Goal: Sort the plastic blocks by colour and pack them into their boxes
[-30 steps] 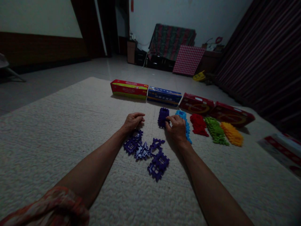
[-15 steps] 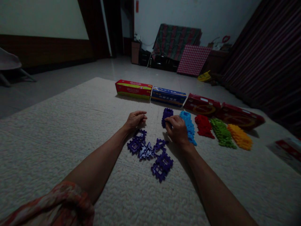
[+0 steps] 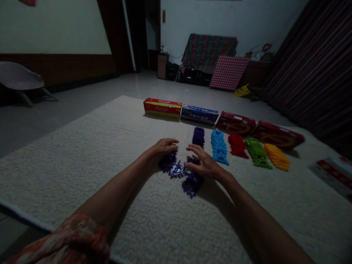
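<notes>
Purple interlocking plastic pieces point(image 3: 177, 169) lie loose on the pale quilted mat point(image 3: 115, 135), with a triangular one in the middle. My left hand point(image 3: 164, 147) hovers at the left side of these pieces, partly covering them, its fingers extended. Over the right part of the group is my right hand point(image 3: 202, 162), fingers spread, hiding some of the pieces beneath. I see nothing held in either hand. Just beyond my right hand sits a neat purple stack point(image 3: 198, 135) of the same kind of pieces, and to its right a light blue row point(image 3: 219, 147).
Red point(image 3: 238, 145), green point(image 3: 258, 152) and yellow point(image 3: 277, 157) rows of pieces continue rightward. Behind them stand a red-and-yellow box point(image 3: 162, 108), a blue box point(image 3: 199, 115) and two dark red boxes point(image 3: 235, 123). A white-and-red package point(image 3: 334, 174) lies at the right.
My right hand has left the purple stack and come back toward the loose pieces, its fingers opening. My left hand has moved over the left pieces. The camera view has shifted slightly.
</notes>
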The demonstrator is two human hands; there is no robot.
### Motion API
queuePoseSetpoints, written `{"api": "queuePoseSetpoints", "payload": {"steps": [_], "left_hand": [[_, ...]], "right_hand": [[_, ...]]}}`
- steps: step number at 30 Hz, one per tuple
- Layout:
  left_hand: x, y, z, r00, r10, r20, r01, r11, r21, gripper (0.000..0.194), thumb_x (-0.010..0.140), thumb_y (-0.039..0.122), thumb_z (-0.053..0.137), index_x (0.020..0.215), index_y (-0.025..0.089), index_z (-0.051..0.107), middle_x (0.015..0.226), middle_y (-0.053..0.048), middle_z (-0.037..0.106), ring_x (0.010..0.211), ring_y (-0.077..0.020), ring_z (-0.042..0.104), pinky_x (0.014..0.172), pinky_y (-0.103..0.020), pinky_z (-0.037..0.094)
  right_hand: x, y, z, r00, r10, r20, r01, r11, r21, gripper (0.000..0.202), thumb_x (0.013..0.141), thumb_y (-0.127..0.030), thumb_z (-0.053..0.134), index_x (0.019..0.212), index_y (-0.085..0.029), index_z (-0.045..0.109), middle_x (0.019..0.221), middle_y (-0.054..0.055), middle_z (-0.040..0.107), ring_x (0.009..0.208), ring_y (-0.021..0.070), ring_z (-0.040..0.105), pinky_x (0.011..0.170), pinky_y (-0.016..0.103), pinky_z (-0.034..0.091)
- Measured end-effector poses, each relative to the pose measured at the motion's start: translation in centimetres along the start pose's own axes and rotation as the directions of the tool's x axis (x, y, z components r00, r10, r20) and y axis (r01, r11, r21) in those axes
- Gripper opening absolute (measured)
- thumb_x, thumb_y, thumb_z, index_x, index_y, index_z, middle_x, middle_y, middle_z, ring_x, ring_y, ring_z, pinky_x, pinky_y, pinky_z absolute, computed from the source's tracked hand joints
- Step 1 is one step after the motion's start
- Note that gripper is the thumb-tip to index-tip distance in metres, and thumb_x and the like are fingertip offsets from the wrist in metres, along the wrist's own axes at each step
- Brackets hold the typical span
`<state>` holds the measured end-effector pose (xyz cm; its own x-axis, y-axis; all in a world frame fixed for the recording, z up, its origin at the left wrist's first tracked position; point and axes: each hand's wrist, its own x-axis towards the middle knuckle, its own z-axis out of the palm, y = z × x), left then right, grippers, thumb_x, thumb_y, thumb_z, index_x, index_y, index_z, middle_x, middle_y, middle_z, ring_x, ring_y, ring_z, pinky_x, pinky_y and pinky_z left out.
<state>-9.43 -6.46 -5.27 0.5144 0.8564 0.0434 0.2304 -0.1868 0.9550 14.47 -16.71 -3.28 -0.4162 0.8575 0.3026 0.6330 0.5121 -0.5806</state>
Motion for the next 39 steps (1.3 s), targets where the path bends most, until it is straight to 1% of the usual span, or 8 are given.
{"api": "queuePoseSetpoints", "payload": {"steps": [2,4,9,13,20,25,33,39], "left_hand": [[-1.7,0.2,0.0,0.997,0.070,0.017,-0.072,0.978,0.196,0.052,0.077,0.046,0.072,0.121,0.019,0.070,0.128,-0.015,0.068,0.119,-0.0326,0.062,0.102,-0.044,0.047],[-3.3,0.3,0.4,0.988,0.151,0.006,-0.144,0.931,0.335,0.050,0.081,0.046,0.068,0.124,0.020,0.069,0.136,-0.014,0.063,0.128,-0.0314,0.057,0.111,-0.043,0.042],[-5.6,0.3,2.2,0.976,0.193,-0.097,-0.123,0.866,0.485,0.049,0.084,0.044,0.064,0.127,0.019,0.068,0.139,-0.015,0.059,0.132,-0.0316,0.054,0.115,-0.043,0.039],[-5.9,-0.2,3.5,0.970,0.208,-0.126,-0.106,0.827,0.552,0.044,0.085,0.039,0.064,0.125,0.021,0.068,0.138,-0.015,0.061,0.131,-0.0307,0.054,0.116,-0.045,0.038],[-4.7,-0.6,4.2,0.948,0.257,-0.185,-0.117,0.828,0.548,0.033,0.089,0.030,0.058,0.118,0.018,0.069,0.126,-0.012,0.068,0.121,-0.0250,0.061,0.109,-0.039,0.045],[-3.6,-0.1,4.2,0.934,0.237,-0.267,-0.082,0.870,0.486,0.029,0.091,0.026,0.052,0.112,0.019,0.071,0.119,-0.010,0.071,0.113,-0.0230,0.065,0.105,-0.037,0.047],[-1.1,1.1,3.5,0.933,0.195,-0.303,-0.046,0.899,0.435,0.026,0.091,0.029,0.050,0.088,0.021,0.075,0.098,-0.008,0.075,0.096,-0.0219,0.068,0.094,-0.032,0.050],[0.8,1.2,2.5,0.914,0.148,-0.379,-0.020,0.947,0.320,0.024,0.085,0.034,0.055,0.074,0.021,0.073,0.086,-0.007,0.075,0.087,-0.0226,0.068,0.087,-0.031,0.049]], "right_hand": [[-1.9,-0.7,-0.4,0.989,0.052,0.141,-0.052,0.999,-0.005,0.084,0.077,-0.055,0.076,0.149,-0.025,0.043,0.160,0.018,0.033,0.147,0.0330,0.034,0.117,0.055,0.035],[-3.7,-1.3,-0.2,0.970,0.085,0.229,-0.080,0.996,-0.030,0.102,0.069,-0.058,0.082,0.154,-0.026,0.036,0.165,0.019,0.023,0.152,0.0369,0.024,0.118,0.059,0.030],[-6.1,-2.8,1.7,0.950,0.234,0.207,-0.201,0.965,-0.165,0.123,0.051,-0.051,0.091,0.157,-0.030,0.032,0.168,0.018,0.013,0.152,0.0490,0.008,0.114,0.075,0.020],[-5.9,-3.6,2.7,0.935,0.306,0.182,-0.269,0.942,-0.203,0.116,0.058,-0.048,0.086,0.157,-0.024,0.032,0.169,0.017,0.012,0.152,0.0489,0.005,0.116,0.073,0.015],[-3.6,-4.0,4.6,0.986,0.122,0.113,-0.104,0.983,-0.150,0.091,0.073,-0.042,0.074,0.153,-0.018,0.038,0.163,0.018,0.030,0.151,0.0407,0.020,0.120,0.064,0.020],[-1.8,-3.2,5.7,0.999,0.027,0.026,-0.023,0.990,-0.141,0.081,0.075,-0.038,0.072,0.148,-0.016,0.045,0.156,0.019,0.039,0.147,0.0375,0.029,0.120,0.061,0.023],[0.9,-1.2,5.5,0.999,-0.019,-0.045,0.012,0.988,-0.157,0.075,0.075,-0.036,0.071,0.143,-0.016,0.049,0.150,0.019,0.046,0.141,0.0372,0.037,0.117,0.061,0.030],[1.8,0.3,5.7,0.997,-0.010,-0.083,-0.001,0.990,-0.141,0.074,0.076,-0.038,0.072,0.144,-0.019,0.049,0.152,0.019,0.044,0.145,0.0379,0.034,0.117,0.063,0.029]]}}
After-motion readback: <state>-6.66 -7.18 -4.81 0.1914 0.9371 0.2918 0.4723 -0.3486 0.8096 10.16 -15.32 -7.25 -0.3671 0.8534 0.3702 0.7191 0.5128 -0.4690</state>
